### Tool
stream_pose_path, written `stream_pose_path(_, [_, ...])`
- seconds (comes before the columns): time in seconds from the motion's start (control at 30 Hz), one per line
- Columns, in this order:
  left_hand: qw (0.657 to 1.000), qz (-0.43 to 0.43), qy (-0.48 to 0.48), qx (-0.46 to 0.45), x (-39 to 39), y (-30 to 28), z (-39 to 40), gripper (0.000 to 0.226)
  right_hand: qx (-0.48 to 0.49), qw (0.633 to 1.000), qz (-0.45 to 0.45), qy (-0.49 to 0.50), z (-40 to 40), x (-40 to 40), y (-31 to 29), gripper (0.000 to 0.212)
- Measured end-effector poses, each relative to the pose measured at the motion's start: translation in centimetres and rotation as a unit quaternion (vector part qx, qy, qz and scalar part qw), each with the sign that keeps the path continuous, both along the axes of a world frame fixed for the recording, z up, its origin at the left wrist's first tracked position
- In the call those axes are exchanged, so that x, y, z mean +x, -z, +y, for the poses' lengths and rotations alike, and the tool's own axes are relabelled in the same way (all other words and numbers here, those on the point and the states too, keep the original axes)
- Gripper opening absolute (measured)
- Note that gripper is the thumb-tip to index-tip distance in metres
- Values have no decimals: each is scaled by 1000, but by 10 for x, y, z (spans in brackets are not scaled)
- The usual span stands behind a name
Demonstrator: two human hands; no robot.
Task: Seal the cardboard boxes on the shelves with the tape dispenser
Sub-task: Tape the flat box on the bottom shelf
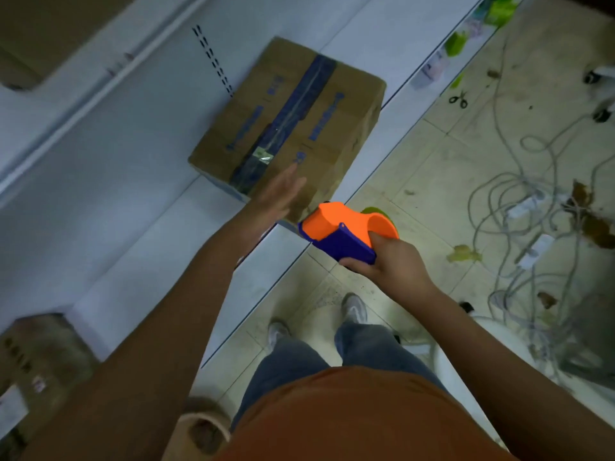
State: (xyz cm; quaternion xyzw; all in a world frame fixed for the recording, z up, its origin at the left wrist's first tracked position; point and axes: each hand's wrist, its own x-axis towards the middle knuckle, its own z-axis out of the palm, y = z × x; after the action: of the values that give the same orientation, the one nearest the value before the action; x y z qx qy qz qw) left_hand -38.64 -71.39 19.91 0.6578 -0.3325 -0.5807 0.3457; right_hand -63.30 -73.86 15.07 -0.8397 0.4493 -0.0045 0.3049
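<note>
Cardboard box point(293, 118) sits on the white shelf point(116, 194), its near corner overhanging the shelf's front edge, with a dark strip of tape point(286, 121) running lengthwise along the top seam. The left hand point(283, 194) reaches out over the near end of the box, fingers point(294, 176) straight and close together, palm turned toward the box's near side; whether they actually touch the cardboard cannot be told. The right hand point(389, 257) grips the orange and purple tape dispenser point(346, 232), fingers curled round its purple body, thumb inside the orange ring. The dispenser hangs just beside the box's near corner, over the shelf's front lip, not clearly touching the box.

To the left of the box the shelf surface stretches bare toward another brown box point(40, 357) at the lower left edge of view. A further box point(40, 34) shows blurred on a higher shelf at the top left. Right of the shelf's edge lies a tiled floor point(432, 168) with tangled grey cables point(539, 207), a pair of scissors point(459, 98) and scattered scraps. The person's shoes point(354, 307) stand close to the shelf's base, below the dispenser.
</note>
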Motion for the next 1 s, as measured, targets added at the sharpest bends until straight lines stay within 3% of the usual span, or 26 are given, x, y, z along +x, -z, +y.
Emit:
stream_pose_path(0.07, [997,37,60,12,-1,-23,18,58,27,999,-35,-24,5,2,-10,51])
stream_pose_path(0.13, [995,51,81,26,0,-33,38,40,56,996,-51,-42,11,4,-17,48])
stream_pose_path(0.27, [999,5,32,-5,1,-47,76,33,85,990,-70,-85,24,11,-31,43])
stream_pose_path(0.4, [998,13,-61,-1,7,-56,114,26,99,985,-84,-110,47,23,-47,43])
stream_pose_path(0.6, [991,-69,-98,-63,27,-81,179,24,92,982,-106,-126,102,50,-82,47])
stream_pose_path(0.77, [958,-167,-182,-146,32,-99,220,30,87,981,-124,-120,151,74,-107,46])
stream_pose_path(0.87, [937,-218,-218,-166,51,-112,238,27,58,988,-64,-128,163,75,-112,42])
stream_pose_path(1.0, [899,-281,-267,-202,79,-131,258,14,63,994,-13,-93,170,57,-98,74])
